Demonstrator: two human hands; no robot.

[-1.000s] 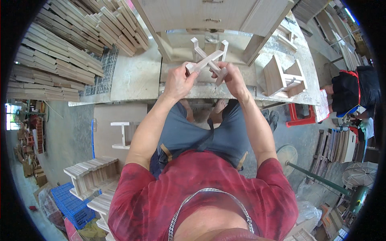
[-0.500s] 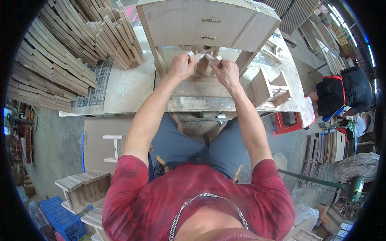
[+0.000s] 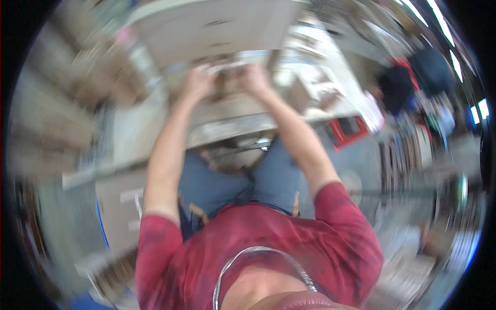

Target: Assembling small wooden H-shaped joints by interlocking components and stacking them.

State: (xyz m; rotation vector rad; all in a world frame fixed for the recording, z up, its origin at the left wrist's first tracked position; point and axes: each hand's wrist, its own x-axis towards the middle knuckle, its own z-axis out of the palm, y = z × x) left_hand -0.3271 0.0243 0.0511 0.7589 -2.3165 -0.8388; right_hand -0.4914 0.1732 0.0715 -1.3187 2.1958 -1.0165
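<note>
Motion smears this moment, so fine detail is lost. My left hand [image 3: 198, 83] is closed at the bench, below a pale wooden cabinet front [image 3: 212, 33]. Close to its right, my right hand [image 3: 254, 80] is closed too. Short pale wooden pieces [image 3: 222, 68] show between the two hands, one gripped by each; whether their ends touch is too blurred to tell. Beneath the hands lies the near part of the worktable [image 3: 232, 125].
Stacks of wooden slats [image 3: 51, 113] crowd the table's left side. A small wooden frame [image 3: 310, 93] stands to the right. Beyond the table's right edge are a red plastic stool [image 3: 349, 132] and a person in dark clothes [image 3: 421, 77].
The whole view has swung and blurred. Both hands, the cabinet and the table now appear further left in the picture. The hands stay close together under the cabinet front.
</note>
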